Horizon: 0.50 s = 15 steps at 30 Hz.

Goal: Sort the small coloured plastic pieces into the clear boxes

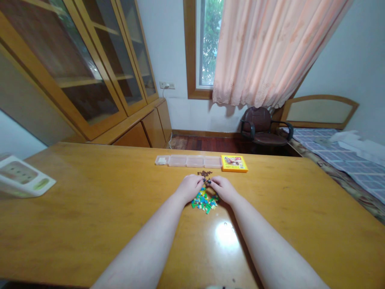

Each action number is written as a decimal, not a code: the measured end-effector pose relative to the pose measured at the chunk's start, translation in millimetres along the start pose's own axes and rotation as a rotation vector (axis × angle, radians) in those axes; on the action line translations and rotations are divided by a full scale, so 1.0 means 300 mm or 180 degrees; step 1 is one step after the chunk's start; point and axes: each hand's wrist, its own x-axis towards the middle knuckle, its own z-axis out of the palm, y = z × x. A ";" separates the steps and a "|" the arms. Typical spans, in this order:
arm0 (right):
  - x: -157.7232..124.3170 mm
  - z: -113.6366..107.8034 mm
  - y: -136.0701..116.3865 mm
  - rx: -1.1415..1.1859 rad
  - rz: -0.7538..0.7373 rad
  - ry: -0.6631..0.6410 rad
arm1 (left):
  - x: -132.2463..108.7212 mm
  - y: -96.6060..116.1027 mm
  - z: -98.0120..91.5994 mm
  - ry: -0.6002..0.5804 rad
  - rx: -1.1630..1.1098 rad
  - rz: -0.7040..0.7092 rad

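Observation:
My left hand (190,188) and my right hand (225,189) meet over the middle of the table, their fingertips nearly touching. Each looks closed in a pinch, with dark spots at the fingertips; whatever they hold is too small to make out. Below and between them lies a pile of small green, blue, yellow and white building bricks (205,202). Just beyond the fingers is a smaller heap of brown bricks (205,173). Farther back, a clear plastic tray (195,161) with several compartments lies lengthwise, a whitish item in its left one.
A yellow box (235,163) with a printed picture adjoins the tray's right end. On the wooden table (105,200), a white slotted plastic object (25,176) stands at the far left. Past the back edge are a brown armchair (261,126) and a glass-door cabinet (87,76).

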 end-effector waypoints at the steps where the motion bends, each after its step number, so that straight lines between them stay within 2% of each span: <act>1: 0.001 0.000 -0.003 0.0003 -0.0014 0.0016 | 0.000 0.000 0.000 0.0003 0.0005 -0.0009; 6: 0.005 -0.001 -0.006 0.0212 -0.0072 0.0129 | 0.001 -0.002 -0.001 -0.0058 -0.0152 -0.0102; 15: 0.008 -0.006 0.035 0.0106 0.0540 0.0782 | -0.001 0.002 -0.005 -0.0007 -0.0063 -0.0144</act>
